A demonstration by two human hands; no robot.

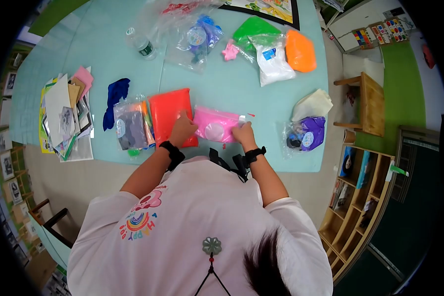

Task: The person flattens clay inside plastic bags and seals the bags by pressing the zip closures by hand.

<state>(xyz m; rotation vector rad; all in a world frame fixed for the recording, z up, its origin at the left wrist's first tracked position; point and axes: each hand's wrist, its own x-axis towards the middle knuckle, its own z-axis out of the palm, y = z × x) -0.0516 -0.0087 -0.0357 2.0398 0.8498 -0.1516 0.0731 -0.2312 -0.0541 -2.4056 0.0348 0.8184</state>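
A clear plastic bag of pink modelling clay [214,124] with a round pale label lies flat on the table in front of me. My right hand [244,135] is closed on its right end. My left hand [183,130] is closed at its left edge, thumb side against the bag, with the fingertips partly hidden. Just left, and partly under my left hand, lies a large red packet [167,111]. Beside that sits a clear bag with a dark grey packet [130,129] and several coloured strips.
Dark blue material [116,98] and a stack of papers [66,116] lie left. Farther back stand a water bottle [142,45], a bag with blue and purple material [200,38], and green [254,30], white [273,64] and orange [301,51] packs. A purple packet [313,132] lies right.
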